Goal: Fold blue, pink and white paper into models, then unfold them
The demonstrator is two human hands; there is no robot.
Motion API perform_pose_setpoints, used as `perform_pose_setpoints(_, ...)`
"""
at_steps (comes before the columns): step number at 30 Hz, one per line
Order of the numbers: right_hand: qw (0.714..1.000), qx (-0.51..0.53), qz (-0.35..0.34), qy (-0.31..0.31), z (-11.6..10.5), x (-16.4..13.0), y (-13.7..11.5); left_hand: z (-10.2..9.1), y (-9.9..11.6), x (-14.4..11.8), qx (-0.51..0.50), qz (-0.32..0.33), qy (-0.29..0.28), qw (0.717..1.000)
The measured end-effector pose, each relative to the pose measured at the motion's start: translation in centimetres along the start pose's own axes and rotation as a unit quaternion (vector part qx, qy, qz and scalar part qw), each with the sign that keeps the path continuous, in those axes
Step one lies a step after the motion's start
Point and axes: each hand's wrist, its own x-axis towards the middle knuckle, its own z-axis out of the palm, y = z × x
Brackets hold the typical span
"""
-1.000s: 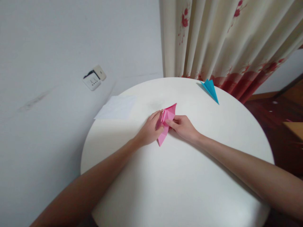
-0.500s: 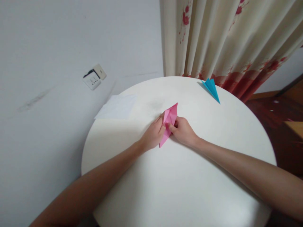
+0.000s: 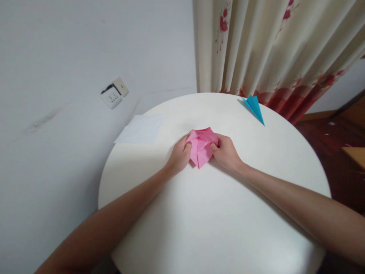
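Observation:
A folded pink sheet of paper (image 3: 201, 146) is spread between my two hands over the middle of the table, with creases running across it and a point facing me. My left hand (image 3: 180, 152) grips its left edge, thumb on top and the other fingers mostly hidden behind. On the right edge, my right hand (image 3: 225, 150) pinches the paper between thumb and curled fingers.
The round white table (image 3: 222, 213) stands against a wall and a curtain (image 3: 251, 45). White paper (image 3: 140, 128) lies at its left edge. A blue paper plane (image 3: 254, 108) rests at the far right. A socket (image 3: 111, 96) is on the wall.
The pink paper has opened from a narrow, upright folded shape into a wider one. My hands have moved apart, the left to the left and the right slightly to the right.

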Motion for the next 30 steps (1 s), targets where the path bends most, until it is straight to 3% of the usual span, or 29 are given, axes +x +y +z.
perform_pose_setpoints(5, 1.0, 0.016, -0.025, -0.001, -0.1, 0.1, 0.3, -0.3, 0.1, 0.3, -0.013, -0.029, 0.016, 0.999)
perform_pose_setpoints(10, 0.999, 0.007, -0.032, 0.006, -0.3, 0.3, 0.2, -0.4, 0.1, 0.4, -0.062, -0.005, -0.007, 0.998)
perform_pose_setpoints(15, 0.999, 0.014, -0.032, -0.016, -0.6, 0.3, -0.3, -0.5, -0.4, 0.3, -0.032, 0.045, -0.016, 0.998)
perform_pose_setpoints(21, 0.998, 0.01, -0.051, -0.047, -0.6, 0.0, -0.9, -0.9, 0.2, 0.1, 0.047, 0.018, 0.002, 0.999)
perform_pose_setpoints(30, 0.996, 0.042, -0.043, -0.072, -0.5, -0.1, -1.1, -1.1, 0.5, 0.2, 0.055, 0.009, 0.029, 0.998)
